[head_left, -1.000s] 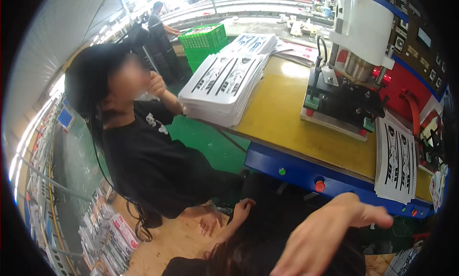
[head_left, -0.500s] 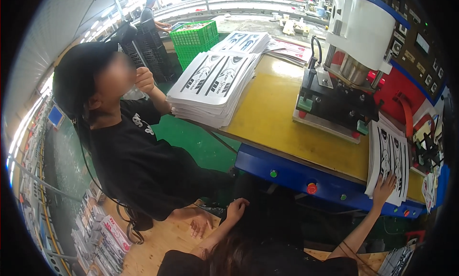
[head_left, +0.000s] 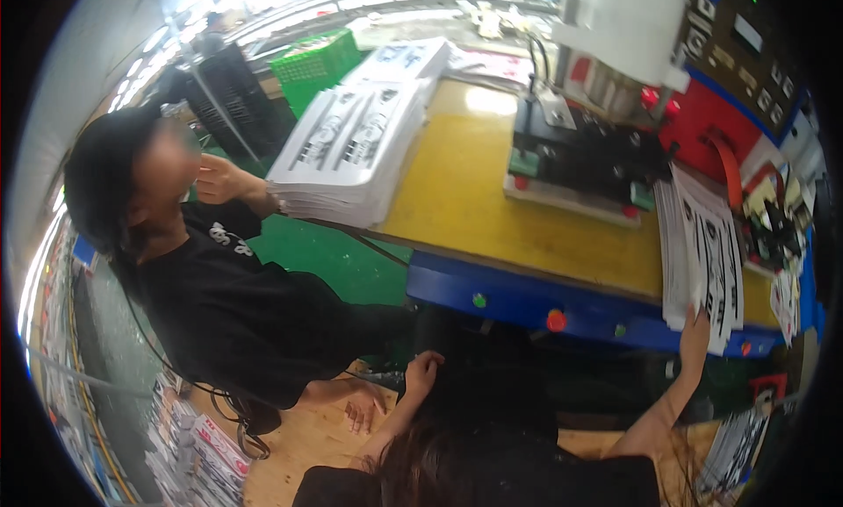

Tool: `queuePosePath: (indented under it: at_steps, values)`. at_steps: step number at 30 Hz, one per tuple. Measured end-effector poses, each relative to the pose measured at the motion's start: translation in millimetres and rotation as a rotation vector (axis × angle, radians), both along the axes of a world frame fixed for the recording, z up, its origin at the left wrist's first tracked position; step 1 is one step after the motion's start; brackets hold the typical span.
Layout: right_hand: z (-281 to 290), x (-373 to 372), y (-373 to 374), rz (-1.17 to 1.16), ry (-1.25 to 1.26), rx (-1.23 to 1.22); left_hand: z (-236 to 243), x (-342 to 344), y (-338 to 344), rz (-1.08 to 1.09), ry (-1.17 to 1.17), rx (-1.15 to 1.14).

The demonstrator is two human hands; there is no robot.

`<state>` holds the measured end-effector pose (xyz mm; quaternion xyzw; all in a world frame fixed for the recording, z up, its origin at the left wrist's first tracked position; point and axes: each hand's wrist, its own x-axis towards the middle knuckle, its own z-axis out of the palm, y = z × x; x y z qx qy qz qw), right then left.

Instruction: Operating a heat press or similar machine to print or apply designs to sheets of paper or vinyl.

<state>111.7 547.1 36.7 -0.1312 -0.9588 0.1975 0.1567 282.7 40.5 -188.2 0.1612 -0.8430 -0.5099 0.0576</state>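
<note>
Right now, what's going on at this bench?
The person's right hand is at the near edge of some printed sheets at the right end of the yellow tabletop; blur hides how many it grips. The left hand rests in the lap, away from the sheets. The press stands just left of those sheets. A taller stack of printed sheets sits at the table's left, beside a co-worker with one hand raised near the face.

A yellow table is holding up lots of things. On its left, a tall pile of white printed sheets is sitting, and more white sheets and pink ones are lying farther away. A big press is standing toward the right, and a low pile of sheets is poking over the near right edge.
</note>
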Motion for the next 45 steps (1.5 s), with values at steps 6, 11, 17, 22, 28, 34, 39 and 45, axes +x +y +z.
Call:
queuePosePath:
  at_steps: [6,11,17,22,28,34,39,45]
  values:
    - [41,9,-49,-0.028,0.667,-0.39,0,-9,-5,-0.014,0.034,0.031]
    - [72,24,-153,0.646,0.627,-0.156,18,-34,7,-0.244,-0.074,0.436]
    - [31,26,-256,1.305,0.309,-0.085,99,-82,38,-0.146,-0.022,1.288]
    - [-13,21,-273,1.322,0.283,-0.049,125,-103,32,-0.129,0.391,1.627]
    - [-21,-1,-249,1.14,0.154,-0.074,146,-119,40,-0.173,0.469,1.337]
    - [-24,-26,-234,1.058,0.099,-0.193,175,-143,52,-0.314,0.352,1.657]
    - [-29,-47,-212,1.014,0.079,-0.063,166,-145,47,-0.286,0.25,1.669]
    - [-15,-51,-155,0.849,-0.001,0.062,148,-125,5,-0.067,0.299,1.642]
